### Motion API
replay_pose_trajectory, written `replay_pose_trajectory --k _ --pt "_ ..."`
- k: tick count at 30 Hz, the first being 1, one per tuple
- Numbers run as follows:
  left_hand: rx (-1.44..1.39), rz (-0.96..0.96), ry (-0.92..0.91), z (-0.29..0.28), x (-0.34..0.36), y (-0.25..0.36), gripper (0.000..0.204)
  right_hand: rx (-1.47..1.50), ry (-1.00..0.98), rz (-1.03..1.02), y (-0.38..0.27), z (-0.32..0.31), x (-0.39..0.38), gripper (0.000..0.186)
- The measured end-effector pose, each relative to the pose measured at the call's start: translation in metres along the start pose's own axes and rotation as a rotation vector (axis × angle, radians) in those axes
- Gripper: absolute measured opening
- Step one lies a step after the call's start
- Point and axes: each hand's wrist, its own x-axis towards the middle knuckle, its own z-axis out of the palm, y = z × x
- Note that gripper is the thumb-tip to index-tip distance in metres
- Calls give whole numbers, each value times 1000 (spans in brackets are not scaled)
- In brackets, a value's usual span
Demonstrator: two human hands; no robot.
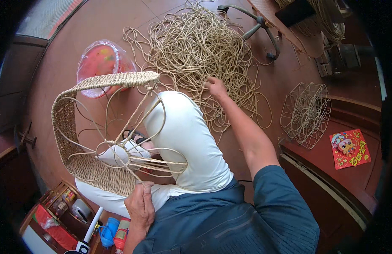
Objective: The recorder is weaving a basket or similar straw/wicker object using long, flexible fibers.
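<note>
A half-woven basket rests on its side across my lap, with a wire frame and a woven band of straw-coloured twisted cord. Several cord strands cross its open wire base. At its lower edge my left hand is closed, thumb against fingers, on a cord strand that runs down from the base's middle. My right arm stretches forward to a large tangled pile of cord on the floor. There my right hand is closed at the pile's near side, its fingertips pinching the cord.
A red basin in clear plastic stands beyond the basket. An office chair's base is beside the pile. At right are a wire basket frame and a red picture card. A shelf of household items sits at lower left.
</note>
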Motion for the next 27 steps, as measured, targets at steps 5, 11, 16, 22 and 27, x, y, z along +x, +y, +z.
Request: replay_pose_trajectory --k 5,11,16,22,27 --pt "2 63 3 -1 0 1 23 129 8 -48 11 -29 -8 41" --pt "40 74 18 -3 0 -2 22 -146 -37 -75 29 2 -11 52" --pt "11 42 22 -1 2 -6 21 -212 -73 -6 27 33 -3 69" --pt "23 59 -28 4 2 -9 20 -207 -50 48 14 36 7 69" --pt "31 68 -26 -2 1 -16 34 131 67 -33 -3 -2 -14 49"
